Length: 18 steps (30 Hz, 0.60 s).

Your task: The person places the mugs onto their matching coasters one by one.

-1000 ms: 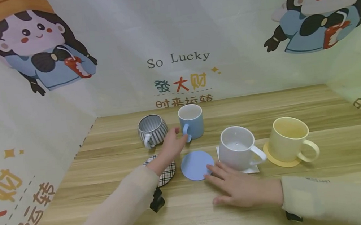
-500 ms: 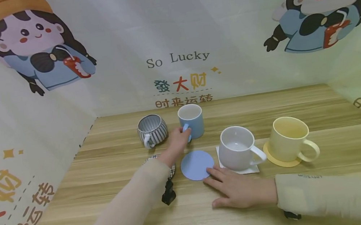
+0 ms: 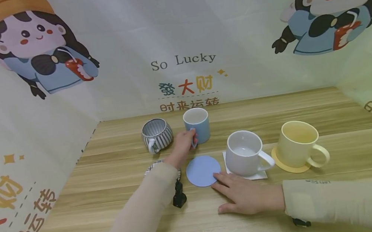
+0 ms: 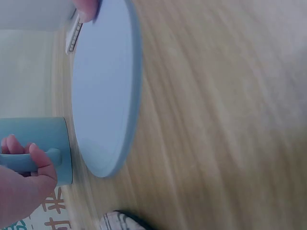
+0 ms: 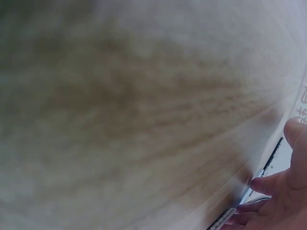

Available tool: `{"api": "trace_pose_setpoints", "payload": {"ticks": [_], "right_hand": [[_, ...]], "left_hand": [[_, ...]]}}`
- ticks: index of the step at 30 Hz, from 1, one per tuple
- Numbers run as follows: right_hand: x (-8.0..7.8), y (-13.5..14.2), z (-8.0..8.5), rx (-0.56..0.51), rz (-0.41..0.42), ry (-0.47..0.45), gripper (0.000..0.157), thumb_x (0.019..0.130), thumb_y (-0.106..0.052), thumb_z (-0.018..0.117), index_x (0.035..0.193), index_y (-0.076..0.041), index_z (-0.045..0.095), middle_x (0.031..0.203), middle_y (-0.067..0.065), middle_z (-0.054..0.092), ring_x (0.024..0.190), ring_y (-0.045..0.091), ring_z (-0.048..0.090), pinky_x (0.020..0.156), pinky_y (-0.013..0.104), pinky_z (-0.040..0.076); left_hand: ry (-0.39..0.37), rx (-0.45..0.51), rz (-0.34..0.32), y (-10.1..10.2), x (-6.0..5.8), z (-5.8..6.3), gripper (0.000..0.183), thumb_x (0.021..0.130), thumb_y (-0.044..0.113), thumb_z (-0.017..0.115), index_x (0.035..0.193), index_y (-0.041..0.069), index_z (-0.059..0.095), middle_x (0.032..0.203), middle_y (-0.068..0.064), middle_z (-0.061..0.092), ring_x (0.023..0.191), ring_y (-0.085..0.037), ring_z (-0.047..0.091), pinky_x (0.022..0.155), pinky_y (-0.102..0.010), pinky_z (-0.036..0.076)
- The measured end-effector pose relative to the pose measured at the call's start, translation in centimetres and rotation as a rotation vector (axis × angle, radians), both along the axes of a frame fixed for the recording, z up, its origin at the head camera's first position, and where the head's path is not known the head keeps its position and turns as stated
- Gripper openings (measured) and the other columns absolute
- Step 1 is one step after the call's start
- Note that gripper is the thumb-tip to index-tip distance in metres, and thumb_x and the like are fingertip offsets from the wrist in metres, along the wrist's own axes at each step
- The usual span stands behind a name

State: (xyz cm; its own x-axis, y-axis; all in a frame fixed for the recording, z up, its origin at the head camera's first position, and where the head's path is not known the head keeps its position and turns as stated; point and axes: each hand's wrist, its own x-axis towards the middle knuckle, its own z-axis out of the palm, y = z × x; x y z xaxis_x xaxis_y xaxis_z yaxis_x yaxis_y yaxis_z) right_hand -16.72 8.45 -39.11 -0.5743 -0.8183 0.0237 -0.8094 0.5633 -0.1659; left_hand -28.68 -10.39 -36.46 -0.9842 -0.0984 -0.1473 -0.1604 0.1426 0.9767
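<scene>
My left hand point(image 3: 183, 146) grips the handle of a blue mug point(image 3: 202, 126) that stands upright towards the back of the table. The left wrist view shows fingers curled round that handle point(image 4: 19, 162). In front of the mug lies a round blue coaster point(image 3: 202, 170). My right hand point(image 3: 247, 194) is spread low over the table, palm down, with fingertips at the coaster's right edge. A fingertip point(image 4: 87, 8) touches the coaster's rim in the left wrist view. Straight fingers also show at the corner of the right wrist view.
Left of the blue mug stands a striped mug point(image 3: 156, 134). A plaid coaster point(image 3: 150, 168) lies partly hidden under my left sleeve. A white mug point(image 3: 243, 155) sits on a white square coaster point(image 3: 260, 176); a yellow mug point(image 3: 296, 146) sits on a yellow coaster point(image 3: 275, 159).
My left hand has moved right to the blue mug, and its fingers have closed round the handle. My right hand has stayed nearly still at the blue coaster.
</scene>
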Motion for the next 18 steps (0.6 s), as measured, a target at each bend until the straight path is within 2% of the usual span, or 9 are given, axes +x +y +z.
{"api": "trace_pose_setpoints", "payload": {"ticks": [5, 9, 18], "right_hand": [[0.0, 0.1, -0.1, 0.001, -0.004, 0.002, 0.070, 0.090, -0.054, 0.043, 0.135, 0.000, 0.042, 0.142, 0.023, 0.034, 0.130, 0.037, 0.034, 0.104, 0.046, 0.029], [0.0, 0.1, -0.2, -0.011, -0.002, 0.017, 0.067, 0.090, -0.051, 0.046, 0.134, 0.000, 0.043, 0.141, 0.023, 0.036, 0.129, 0.036, 0.036, 0.104, 0.045, 0.030], [-0.1, 0.1, -0.1, -0.014, 0.015, 0.041, 0.064, 0.091, -0.048, 0.046, 0.133, 0.001, 0.044, 0.139, 0.024, 0.037, 0.127, 0.036, 0.038, 0.103, 0.045, 0.031]], "left_hand": [[0.003, 0.069, -0.007, 0.3, -0.2, -0.3, 0.028, 0.097, 0.021, 0.041, 0.079, 0.003, 0.055, 0.059, 0.002, 0.044, 0.053, -0.007, 0.040, 0.048, -0.019, 0.035], [0.016, 0.106, 0.016, 0.7, -0.3, -0.6, 0.030, 0.097, 0.023, 0.040, 0.073, 0.009, 0.050, 0.058, 0.003, 0.042, 0.051, -0.007, 0.038, 0.045, -0.019, 0.033], [-0.016, 0.094, 0.103, 1.5, 0.1, -0.6, 0.034, 0.099, 0.029, 0.036, 0.070, 0.013, 0.045, 0.059, 0.003, 0.040, 0.051, -0.007, 0.035, 0.048, -0.020, 0.033]]}}
